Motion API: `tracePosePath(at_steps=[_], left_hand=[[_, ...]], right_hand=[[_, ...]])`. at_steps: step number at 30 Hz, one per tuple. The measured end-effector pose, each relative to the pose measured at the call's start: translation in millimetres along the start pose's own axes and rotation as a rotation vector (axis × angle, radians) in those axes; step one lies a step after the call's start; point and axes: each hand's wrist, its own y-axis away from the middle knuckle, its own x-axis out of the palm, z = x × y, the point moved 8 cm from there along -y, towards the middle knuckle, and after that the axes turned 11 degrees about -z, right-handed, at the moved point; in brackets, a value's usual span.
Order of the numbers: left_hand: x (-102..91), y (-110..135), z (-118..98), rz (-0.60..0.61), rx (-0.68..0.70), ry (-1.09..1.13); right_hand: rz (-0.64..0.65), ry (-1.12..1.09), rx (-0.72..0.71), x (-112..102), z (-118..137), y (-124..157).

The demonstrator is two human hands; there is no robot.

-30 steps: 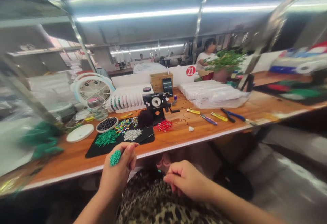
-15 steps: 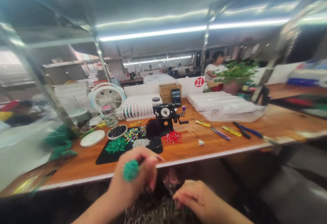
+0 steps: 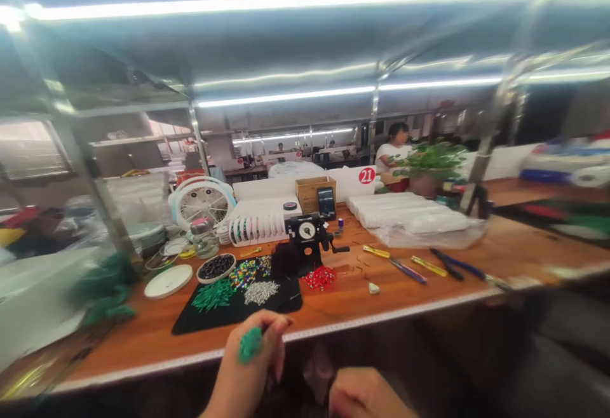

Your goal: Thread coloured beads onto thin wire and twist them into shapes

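My left hand (image 3: 255, 348) is raised just short of the front edge of the wooden workbench (image 3: 133, 342), its fingers curled around a green beaded cluster (image 3: 250, 345). My right hand (image 3: 359, 396) sits low at the bottom of the picture, blurred, below the bench edge, and I cannot make out anything in its fingers. Beyond them lies a black mat (image 3: 200, 323) with loose piles of green beads (image 3: 212, 295), silver beads (image 3: 260, 292) and mixed beads (image 3: 243, 275). Neither hand touches the mat.
A bowl of dark beads (image 3: 216, 267), a hand-cranked black winder (image 3: 305, 230), red beads (image 3: 319, 278), pliers (image 3: 450, 267) and a white-packed plastic bag (image 3: 414, 221) stand on the bench. A small fan (image 3: 203, 203) sits behind. A co-worker (image 3: 393, 154) stands far back beside a potted plant (image 3: 431, 161).
The view has tilted upward, so the bench and both hands sit lower in the picture. My right hand has dropped almost out of frame. The left hand keeps the green beaded cluster.
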Motion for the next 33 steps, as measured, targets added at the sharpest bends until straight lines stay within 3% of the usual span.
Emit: tracePosePath(at_steps=[2, 4, 8, 12, 14, 16, 18, 20, 22, 25, 30, 32, 33], left_hand=[[-13.7, -2, -2, -0.104, 0.000, 0.001], [-19.2, -3, -3, -0.125, -0.022, 0.004], [-14.4, -6, 5, 0.006, -0.113, -0.069], [0.3, -2, 42, 0.164, -0.260, -0.139], [12.9, 6, 64, 0.253, -0.338, -0.153], [26.5, 15, 79, 0.342, -0.388, -0.156], [38.2, 21, 82, 0.419, -0.385, -0.144], [45.9, 22, 76, 0.475, -0.331, -0.134], [49.3, 21, 71, 0.512, -0.308, -0.132], [47.0, 19, 70, 0.499, -0.323, -0.106], [26.4, 16, 76, 0.429, -0.330, -0.092], [-7.5, -10, 74, 0.237, -0.232, -0.158], [-37.6, -28, 70, 0.041, -0.147, -0.232]], right_hand=[[-0.040, 0.107, -0.049, -14, 11, -1], [-0.126, 0.250, -0.101, -35, 22, -8], [-0.353, 0.682, -0.117, -85, 15, -40], [-0.304, 0.945, -0.001, -107, -15, -64], [-0.347, 0.891, -0.022, -106, -5, -60], [-0.382, 0.709, -0.142, -91, 23, -48], [-0.243, 0.440, -0.297, -58, 56, -35], [-0.050, 0.214, -0.323, -27, 73, -26], [0.009, 0.094, -0.229, -12, 70, -27], [-0.074, 0.092, -0.119, -15, 49, -35], [-0.025, 0.161, -0.147, -15, 32, -32], [-0.035, 0.190, -0.098, -17, 24, -29], [-0.052, 0.195, -0.071, -20, 20, -29]])
